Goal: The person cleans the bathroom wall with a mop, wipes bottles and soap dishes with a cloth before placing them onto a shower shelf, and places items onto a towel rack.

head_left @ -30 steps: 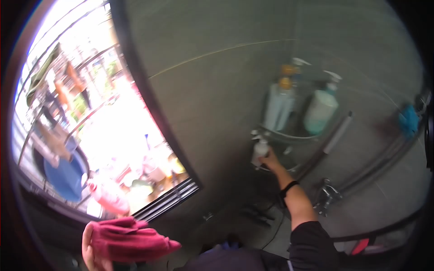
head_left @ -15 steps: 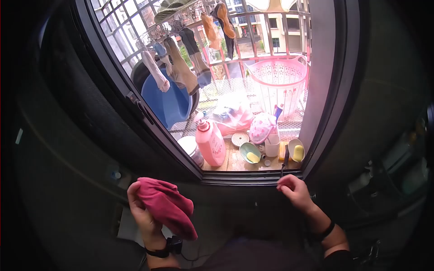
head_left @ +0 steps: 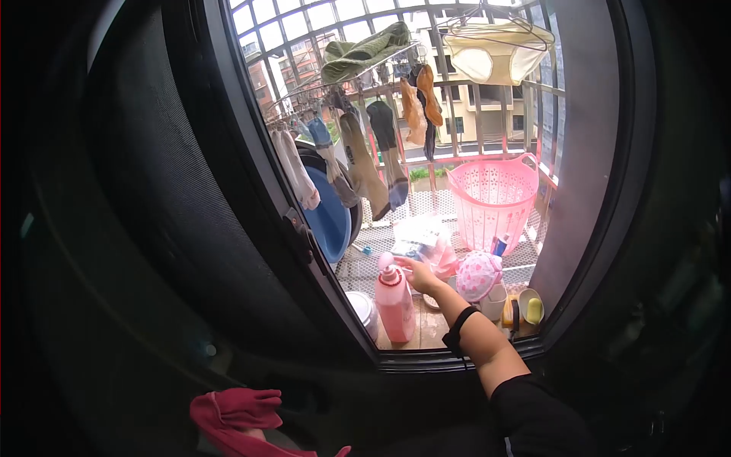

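Observation:
Through the window, my right hand (head_left: 418, 275) reaches over the sill to the pump top of a pink bottle (head_left: 395, 308). Its fingers are at the pump head; whether they grip it is hard to make out. A dark red cloth (head_left: 242, 415) hangs at the lower left, with my left hand (head_left: 253, 435) mostly hidden beneath it, only a bit of skin showing. Right of the bottle lie a pink-patterned bundle (head_left: 479, 276) and a soap dish (head_left: 531, 306) with yellow soap.
Socks (head_left: 361, 164) and a green cloth (head_left: 365, 55) hang outside. A pink basket (head_left: 495, 199) stands by the bars, and a blue basin (head_left: 327, 214) leans at the left. The dark window frame (head_left: 464, 362) edges the opening.
My right hand has gone from in front of the window frame out to the pink bottle's pump. The red cloth and my left hand have moved lower in view.

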A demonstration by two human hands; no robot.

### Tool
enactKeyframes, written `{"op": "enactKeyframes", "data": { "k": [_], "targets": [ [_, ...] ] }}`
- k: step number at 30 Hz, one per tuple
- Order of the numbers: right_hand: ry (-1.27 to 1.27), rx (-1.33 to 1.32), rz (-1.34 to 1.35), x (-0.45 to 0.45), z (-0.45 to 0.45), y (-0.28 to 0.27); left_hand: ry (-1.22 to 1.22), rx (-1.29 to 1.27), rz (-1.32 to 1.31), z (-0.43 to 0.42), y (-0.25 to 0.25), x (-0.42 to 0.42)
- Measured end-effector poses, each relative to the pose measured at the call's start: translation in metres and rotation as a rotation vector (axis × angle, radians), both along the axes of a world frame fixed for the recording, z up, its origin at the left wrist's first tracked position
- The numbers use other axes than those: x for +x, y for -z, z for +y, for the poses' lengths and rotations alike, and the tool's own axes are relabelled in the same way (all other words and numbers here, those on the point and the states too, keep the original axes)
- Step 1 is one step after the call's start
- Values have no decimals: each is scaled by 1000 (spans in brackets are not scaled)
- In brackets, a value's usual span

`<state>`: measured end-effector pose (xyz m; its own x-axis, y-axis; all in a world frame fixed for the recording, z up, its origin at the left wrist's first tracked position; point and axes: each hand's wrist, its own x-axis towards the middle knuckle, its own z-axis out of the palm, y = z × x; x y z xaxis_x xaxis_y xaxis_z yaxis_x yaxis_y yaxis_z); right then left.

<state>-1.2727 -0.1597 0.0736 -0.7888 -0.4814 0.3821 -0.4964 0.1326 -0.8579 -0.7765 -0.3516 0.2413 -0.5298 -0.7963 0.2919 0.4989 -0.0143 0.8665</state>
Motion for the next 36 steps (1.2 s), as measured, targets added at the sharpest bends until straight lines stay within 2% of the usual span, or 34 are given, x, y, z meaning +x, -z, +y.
{"op": "enactKeyframes", "data": {
  "k": [2,3,5,7,8,10,11,12,14,15,16,17,18,19,20,22,23,25,26,28,30,31,32,34,35,36],
  "targets": [
    [-189,14,-129,-30,-17,15,-16,2,-67,-11,-1,10],
    [-160,52,-163,-13,-13,-6,-9,4,-105,-16,-1,13],
    [-79,63,-146,-1,-13,-12,40,4,-204,-24,2,8],
    [-8,90,-70,14,-11,-10,190,-17,-331,-30,12,-5],
    [23,117,1,23,-7,-6,318,-4,-364,-32,20,-15],
    [158,-24,187,52,8,-23,940,472,59,-37,43,-75],
    [137,-310,130,75,15,-57,1213,719,133,-39,55,-104],
    [121,-596,61,101,24,-91,1105,676,157,-29,67,-124],
    [111,-575,87,135,59,-137,903,581,173,1,84,-157],
    [224,-428,225,161,71,-162,811,521,178,19,85,-173],
    [199,-503,135,178,81,-174,710,180,173,42,69,-183],
    [309,-391,216,186,92,-171,549,-126,168,65,52,-192],
    [415,-274,297,197,104,-164,335,-692,155,96,7,-190],
    [388,-260,385,207,111,-154,78,-1239,136,116,-24,-192],
    [455,-240,388,219,121,-148,413,-1134,128,124,-38,-202],
    [592,-212,400,241,141,-138,600,-1024,70,152,-31,-212],
    [668,-288,318,244,152,-122,615,-1072,88,162,-27,-220],
    [825,-450,134,246,174,-92,980,-753,40,183,0,-254],
    [910,-329,209,255,186,-89,1160,-583,-2,193,15,-269],
    [1060,-76,351,279,197,-99,1400,-399,-120,210,22,-285],
    [1025,-44,359,288,210,-110,1651,-151,-251,223,22,-292],
    [1005,-51,330,289,221,-111,1714,-146,-248,231,33,-298],
    [981,-53,305,289,233,-111,1790,-2,-283,242,42,-297],
    [908,-263,132,290,249,-116,1917,297,-335,266,59,-290],
    [858,-402,57,293,248,-132,1903,148,-333,272,64,-284],
    [806,-542,-18,294,252,-142,1878,209,-296,277,64,-273]
  ]
}}
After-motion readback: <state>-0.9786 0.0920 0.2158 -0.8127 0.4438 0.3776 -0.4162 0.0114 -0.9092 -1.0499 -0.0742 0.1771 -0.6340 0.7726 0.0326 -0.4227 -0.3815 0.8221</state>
